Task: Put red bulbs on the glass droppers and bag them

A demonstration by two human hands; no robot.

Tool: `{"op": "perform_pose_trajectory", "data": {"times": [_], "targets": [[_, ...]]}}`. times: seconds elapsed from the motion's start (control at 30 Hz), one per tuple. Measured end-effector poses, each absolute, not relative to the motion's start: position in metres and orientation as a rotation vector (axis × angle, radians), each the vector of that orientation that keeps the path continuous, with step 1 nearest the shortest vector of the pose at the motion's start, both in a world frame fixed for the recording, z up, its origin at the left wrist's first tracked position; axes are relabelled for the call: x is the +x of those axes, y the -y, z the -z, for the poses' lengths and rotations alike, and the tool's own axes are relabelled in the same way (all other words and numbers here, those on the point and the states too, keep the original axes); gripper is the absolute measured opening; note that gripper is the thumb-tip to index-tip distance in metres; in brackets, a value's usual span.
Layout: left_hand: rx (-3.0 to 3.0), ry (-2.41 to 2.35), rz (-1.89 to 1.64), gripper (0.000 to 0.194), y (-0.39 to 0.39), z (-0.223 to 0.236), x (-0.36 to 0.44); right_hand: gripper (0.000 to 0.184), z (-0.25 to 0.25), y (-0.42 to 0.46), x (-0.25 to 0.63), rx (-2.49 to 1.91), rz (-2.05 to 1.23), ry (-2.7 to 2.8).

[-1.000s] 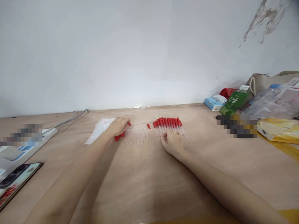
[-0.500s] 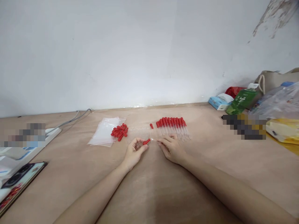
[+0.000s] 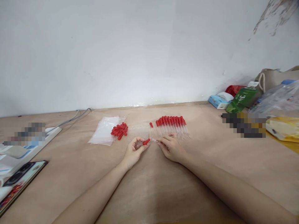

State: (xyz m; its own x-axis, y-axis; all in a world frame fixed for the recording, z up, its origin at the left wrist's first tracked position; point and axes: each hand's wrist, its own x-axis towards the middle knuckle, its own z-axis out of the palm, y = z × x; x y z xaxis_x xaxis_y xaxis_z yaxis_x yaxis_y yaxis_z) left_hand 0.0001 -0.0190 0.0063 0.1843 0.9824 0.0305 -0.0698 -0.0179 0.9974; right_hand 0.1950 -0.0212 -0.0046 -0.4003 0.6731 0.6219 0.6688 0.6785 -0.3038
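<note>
My left hand (image 3: 136, 151) pinches a red rubber dropper bulb (image 3: 146, 142), its open end pointing right. My right hand (image 3: 173, 148) is closed on a clear glass dropper tube (image 3: 153, 139), whose end lies close to the bulb's mouth; whether they touch I cannot tell. Behind my left hand is a row of bare glass tubes (image 3: 137, 132). A loose red bulb (image 3: 151, 124) lies at the right end of that row. Beyond my right hand lie several droppers with red bulbs fitted (image 3: 171, 121), side by side. Left of the bare tubes sits a pile of red bulbs (image 3: 119, 130).
Clear zip bags (image 3: 102, 132) lie partly under the bulb pile. At the left are a white power strip (image 3: 39, 146) with a grey cable and a phone (image 3: 22, 182). A tissue pack (image 3: 219, 101), green bottle (image 3: 243, 99) and plastic bags (image 3: 280, 99) stand at the right.
The bulb and glass tube stay held almost in place between my hands, the tube's end close to the bulb. The view has shifted slightly; the other items look unchanged.
</note>
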Motion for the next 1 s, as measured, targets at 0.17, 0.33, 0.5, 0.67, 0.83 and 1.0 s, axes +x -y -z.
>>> {"op": "perform_pose_trajectory", "data": {"times": [0.17, 0.33, 0.5, 0.67, 0.83, 1.0], "targets": [[1.272, -0.994, -1.129, 0.03, 0.019, -0.006, -0.001, 0.022, 0.005, 0.022, 0.195, -1.005, 0.009, 2.161], [1.423, -1.012, -1.138, 0.031, 0.019, -0.002, 0.0, 0.023, 0.004, 0.022, 0.195, -0.965, 0.003, 2.2], [1.645, -1.109, -1.169, 0.027, 0.016, 0.011, -0.003, 0.025, 0.002, 0.022, 0.196, -0.901, -0.049, 2.245], [2.06, -1.096, -1.198, 0.018, 0.018, 0.006, -0.009, 0.027, 0.003, 0.02, 0.202, -0.881, -0.003, 2.298], [2.415, -1.017, -1.048, 0.019, 0.022, -0.006, -0.012, 0.034, 0.001, 0.018, 0.205, -0.876, 0.242, 2.376], [2.67, -1.11, -0.985, 0.017, 0.022, -0.008, -0.013, 0.03, 0.0, 0.022, 0.201, -0.884, 0.317, 2.358]]}}
